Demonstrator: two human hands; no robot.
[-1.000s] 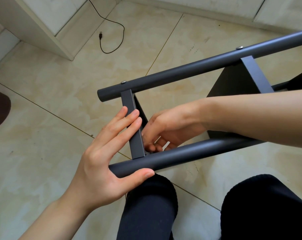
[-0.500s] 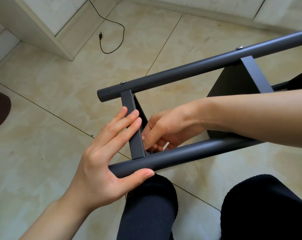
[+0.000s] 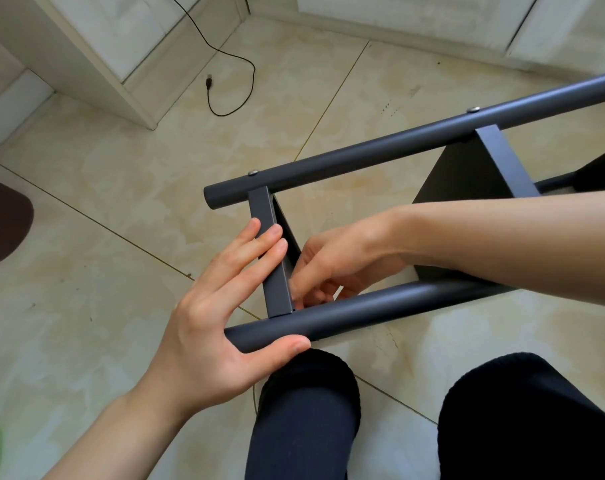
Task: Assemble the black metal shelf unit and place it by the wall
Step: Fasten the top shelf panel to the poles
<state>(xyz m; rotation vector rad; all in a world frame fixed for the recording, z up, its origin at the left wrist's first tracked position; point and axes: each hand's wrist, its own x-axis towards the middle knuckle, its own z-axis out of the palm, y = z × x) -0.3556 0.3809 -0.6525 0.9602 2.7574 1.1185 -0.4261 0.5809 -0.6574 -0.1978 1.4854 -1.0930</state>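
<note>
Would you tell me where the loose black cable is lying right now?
In the head view, the black cable lies on the floor tiles at upper left, beside the white cabinet, beyond the shelf frame.

Left hand (image 3: 221, 327) flat, right hand (image 3: 332, 268) fingers curled.

Black metal shelf unit (image 3: 380, 157) on its side over tiled floor, partly assembled.

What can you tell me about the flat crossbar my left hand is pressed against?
The crossbar is a short, flat-sided bar, dark grey to black, seemingly painted metal with a matte finish. It spans between the two round tubes, meeting the upper tube near a silver screw head and the lower tube at its other end. The left hand lays its fingers flat along it, thumb under the lower tube. The right hand works just behind its lower end.
</note>
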